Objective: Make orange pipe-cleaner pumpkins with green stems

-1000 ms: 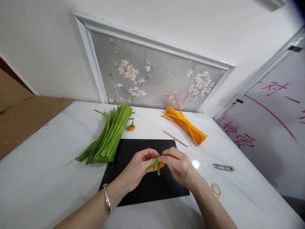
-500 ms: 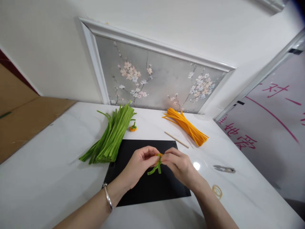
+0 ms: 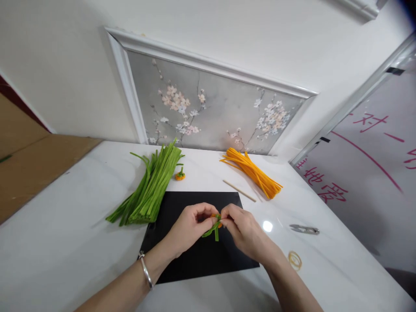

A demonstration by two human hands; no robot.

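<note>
Over the black mat (image 3: pixel 208 260), my left hand (image 3: pixel 191 225) pinches a small orange and green fuzzy piece (image 3: pixel 216 229) from the left. My right hand (image 3: pixel 243 229) has its thumb and index finger closed on the same piece from the right. Green strips hang down below the fingertips; much of the orange part is hidden by the fingers. A finished-looking orange and green piece (image 3: pixel 180 174) stands behind the mat, beside a bundle of green stems (image 3: pixel 152 186). A bundle of orange stems (image 3: pixel 253 171) lies at the back right.
A thin wooden stick (image 3: pixel 239 190) lies between mat and orange bundle. Small metal snips (image 3: pixel 304 229) and yellowish rings (image 3: pixel 295 260) are on the white table (image 3: pixel 81 208) at right. Cardboard (image 3: pixel 48 169) borders the left; a framed floral panel (image 3: pixel 214 112) is behind, a whiteboard (image 3: pixel 367 182) at right.
My right hand's fingers have shifted on the piece, now pinching near its top. The green strips hang differently, with less showing on the left. The view has moved slightly.
</note>
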